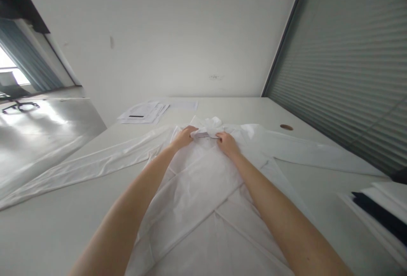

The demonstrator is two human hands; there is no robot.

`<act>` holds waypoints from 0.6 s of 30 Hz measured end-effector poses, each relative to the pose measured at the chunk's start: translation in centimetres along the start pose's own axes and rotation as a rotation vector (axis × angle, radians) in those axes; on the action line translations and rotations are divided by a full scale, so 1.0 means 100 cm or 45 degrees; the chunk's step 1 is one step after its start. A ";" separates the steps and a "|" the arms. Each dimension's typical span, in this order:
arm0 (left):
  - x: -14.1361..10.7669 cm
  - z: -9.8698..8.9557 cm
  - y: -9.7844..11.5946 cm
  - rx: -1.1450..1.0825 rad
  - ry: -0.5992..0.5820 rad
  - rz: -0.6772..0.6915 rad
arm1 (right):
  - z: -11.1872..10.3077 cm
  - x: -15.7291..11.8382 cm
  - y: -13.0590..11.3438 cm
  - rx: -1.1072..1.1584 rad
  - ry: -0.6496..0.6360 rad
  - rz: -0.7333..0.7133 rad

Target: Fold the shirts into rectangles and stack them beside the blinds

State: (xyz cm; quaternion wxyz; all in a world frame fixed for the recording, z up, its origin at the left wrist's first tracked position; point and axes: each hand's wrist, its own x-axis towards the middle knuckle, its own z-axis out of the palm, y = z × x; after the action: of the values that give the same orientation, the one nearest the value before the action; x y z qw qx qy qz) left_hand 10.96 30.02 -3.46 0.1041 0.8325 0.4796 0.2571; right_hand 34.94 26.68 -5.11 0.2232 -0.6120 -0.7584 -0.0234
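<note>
A thin white garment (203, 191) lies spread on a pale table (79, 216), its two long sleeves stretched out to the left and right. At its top, near the collar, my left hand (185, 136) pinches the left end of a folded white edge. The right end of that edge is between the fingers of my right hand (227, 143). A short dark line shows along the fold between the two hands. Behind it the fabric is bunched up.
Papers with a black strip (143, 111) lie at the back left. A round hole (286, 127) is in the table at the back right. A stack of white and dark items (381, 212) sits at the right edge. Behind are a white wall and blinds.
</note>
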 end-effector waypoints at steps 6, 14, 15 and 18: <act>0.003 0.015 -0.008 -0.024 0.008 -0.031 | 0.000 0.003 0.001 -0.033 0.002 0.155; -0.002 0.017 -0.014 0.061 0.068 -0.141 | -0.006 -0.003 -0.008 -0.095 0.031 0.276; -0.001 0.018 -0.014 0.088 0.078 -0.152 | -0.006 -0.004 -0.009 -0.108 0.036 0.272; -0.001 0.020 -0.015 0.181 0.090 -0.176 | -0.005 -0.004 -0.011 -0.140 0.031 0.161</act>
State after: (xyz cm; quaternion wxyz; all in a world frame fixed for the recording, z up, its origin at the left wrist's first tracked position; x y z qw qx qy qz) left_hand 10.85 30.86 -5.83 0.0450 0.7931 0.5563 0.2439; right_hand 34.15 25.86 -4.57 0.1992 -0.6698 -0.7129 -0.0583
